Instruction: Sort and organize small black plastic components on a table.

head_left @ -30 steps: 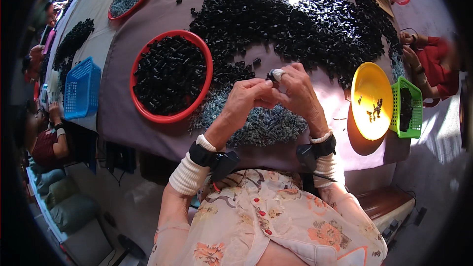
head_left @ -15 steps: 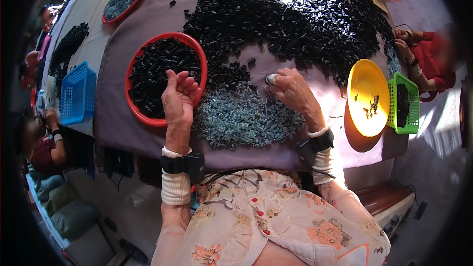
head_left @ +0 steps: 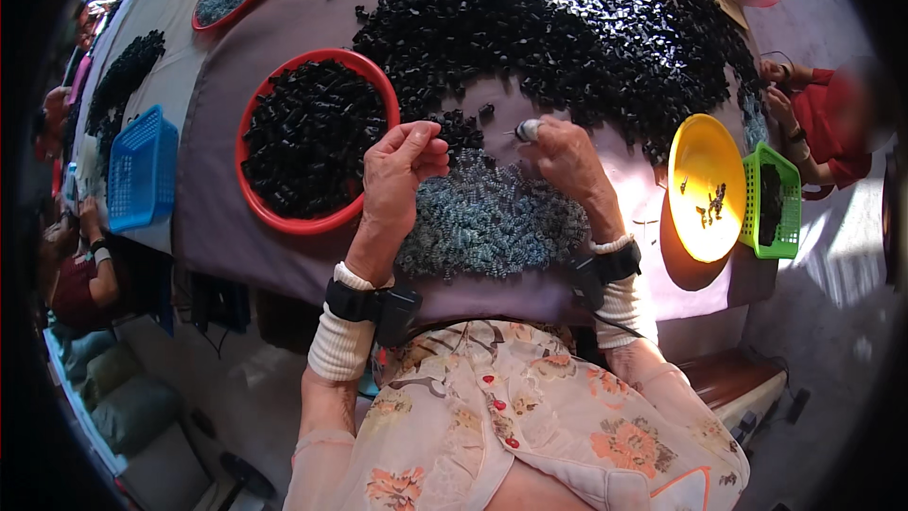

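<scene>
My left hand [head_left: 397,168] is closed, thumb against fingers, beside the right rim of a red basin [head_left: 376,76] heaped with small black plastic parts [head_left: 312,137]. Whatever it pinches is too small to make out. Opposite it, my right hand [head_left: 567,163] is closed around a short tool with a white grip [head_left: 528,131]; a thin tip points toward the left hand. Below and between both hands spreads a pile of small blue-grey pieces like coil springs [head_left: 492,222]. A few black parts [head_left: 462,129] lie just above that pile.
A large heap of black parts [head_left: 473,19] covers the far table. To the right stand a tilted yellow bowl [head_left: 700,156] with a few black parts and a green basket [head_left: 787,237]; to the left, a blue basket [head_left: 142,170]. A person in red [head_left: 818,118] works at the right.
My left hand has moved right from over the red basin toward the right hand, and its open fingers have closed. The right hand has shifted slightly, now showing the tool's thin tip.
</scene>
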Demonstrator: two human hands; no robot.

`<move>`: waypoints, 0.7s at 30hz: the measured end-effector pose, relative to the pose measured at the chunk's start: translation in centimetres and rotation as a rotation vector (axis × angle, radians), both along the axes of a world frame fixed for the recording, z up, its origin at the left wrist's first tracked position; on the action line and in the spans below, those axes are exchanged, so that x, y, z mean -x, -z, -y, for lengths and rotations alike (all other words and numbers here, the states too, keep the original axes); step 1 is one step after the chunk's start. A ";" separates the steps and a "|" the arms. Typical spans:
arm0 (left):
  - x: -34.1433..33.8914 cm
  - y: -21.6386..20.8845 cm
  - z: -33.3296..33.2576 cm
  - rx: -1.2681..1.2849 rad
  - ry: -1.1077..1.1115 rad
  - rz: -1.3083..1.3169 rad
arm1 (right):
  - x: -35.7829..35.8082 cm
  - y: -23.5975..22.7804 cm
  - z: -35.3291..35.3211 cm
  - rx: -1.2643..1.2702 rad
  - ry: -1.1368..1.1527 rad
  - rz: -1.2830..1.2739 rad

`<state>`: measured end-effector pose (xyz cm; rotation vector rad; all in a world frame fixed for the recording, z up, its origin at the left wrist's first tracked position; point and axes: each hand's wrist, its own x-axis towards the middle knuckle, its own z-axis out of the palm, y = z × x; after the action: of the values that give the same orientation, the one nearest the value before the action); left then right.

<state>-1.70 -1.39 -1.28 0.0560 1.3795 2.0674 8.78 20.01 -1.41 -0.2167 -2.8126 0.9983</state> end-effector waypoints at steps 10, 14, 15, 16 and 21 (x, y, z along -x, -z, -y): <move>-2.2 0.1 -1.8 0.050 0.126 0.040 | -0.2 1.7 -0.1 0.017 0.084 -0.112; -3.2 0.7 -1.4 0.076 0.229 0.099 | -0.5 1.9 -0.4 0.138 0.098 -0.162; -3.4 0.8 -1.4 0.078 0.247 0.110 | -0.6 1.9 -0.5 0.121 0.086 -0.147; -3.5 1.0 -1.3 0.083 0.269 0.107 | -0.7 1.8 -0.5 0.103 0.074 -0.133; -3.3 1.0 -1.6 0.104 0.285 0.097 | -0.8 2.0 -0.3 -0.004 0.053 -0.138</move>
<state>1.64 0.25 -2.27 0.1003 1.3341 1.7396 9.62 20.32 -3.37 -0.2127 -2.6700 0.9581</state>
